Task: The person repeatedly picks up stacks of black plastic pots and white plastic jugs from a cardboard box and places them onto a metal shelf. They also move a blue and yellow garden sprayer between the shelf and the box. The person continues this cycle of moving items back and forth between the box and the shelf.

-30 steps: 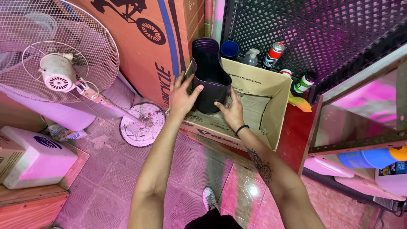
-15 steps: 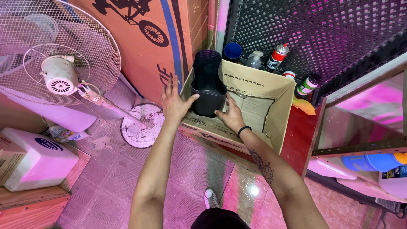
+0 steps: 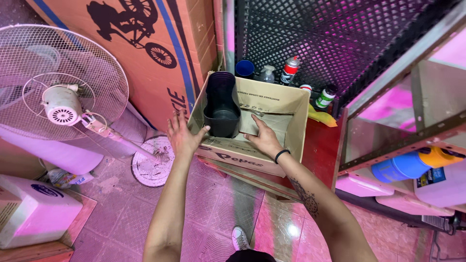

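Fingers of both my left hand (image 3: pixel 182 136) and right hand (image 3: pixel 264 138) have let go and spread open, leaving the black pots (image 3: pixel 222 107) seemingly settled (stacked) in the cardboard box's (image 3: pixel 252 157) left corner.

Pink light washes the tiled floor (image 3: pixel 213 204) beneath me. A white pedestal fan (image 3: pixel 60 97) stands to my left against a large bicycle carton (image 3: pixel 160 43); ahead rises black metal mesh (image 3: pixel 330 34), with spray cans (image 3: pixel 290 68) lined at its foot.
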